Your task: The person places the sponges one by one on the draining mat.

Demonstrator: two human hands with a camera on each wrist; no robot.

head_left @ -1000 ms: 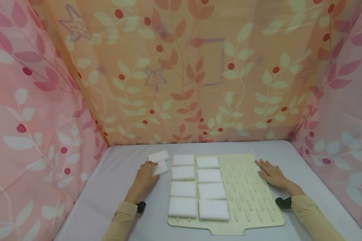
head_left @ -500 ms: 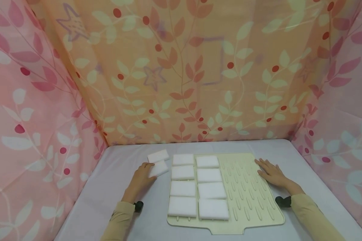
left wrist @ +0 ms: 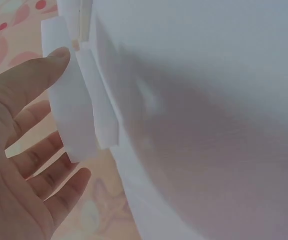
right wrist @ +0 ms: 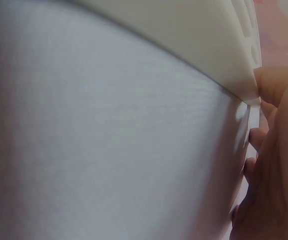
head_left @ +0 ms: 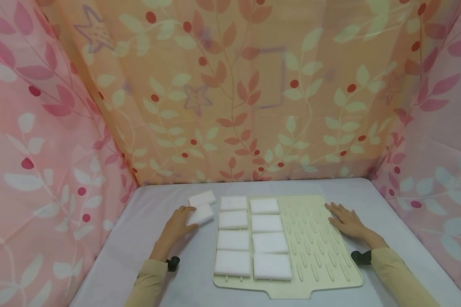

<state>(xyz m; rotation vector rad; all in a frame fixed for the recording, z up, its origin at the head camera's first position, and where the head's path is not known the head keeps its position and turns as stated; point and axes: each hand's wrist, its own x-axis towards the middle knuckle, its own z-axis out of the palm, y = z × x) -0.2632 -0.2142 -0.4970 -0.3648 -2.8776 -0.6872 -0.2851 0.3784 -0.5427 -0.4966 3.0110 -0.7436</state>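
Note:
In the head view my left hand (head_left: 178, 224) pinches a white sponge block (head_left: 201, 214) left of the cream ridged draining board (head_left: 316, 243). The left wrist view shows the thumb on the near face of this sponge (left wrist: 73, 112), with the fingers at its far side. Another white sponge (head_left: 202, 198) lies just behind it. Several white sponges (head_left: 270, 266) sit in two columns on the left and middle of the board. My right hand (head_left: 347, 222) rests with fingers extended at the board's right edge; in the right wrist view its thumb touches the rim (right wrist: 224, 60).
A white cloth covers the table (head_left: 138, 243). Floral curtains (head_left: 230, 106) enclose its back and both sides. The board's right third shows bare raised ridges, and a handle tab (head_left: 290, 294) juts from its near edge.
My left hand has shifted slightly left and nearer to me, and the sponge it pinches has moved a little left. The right hand and the board stay put.

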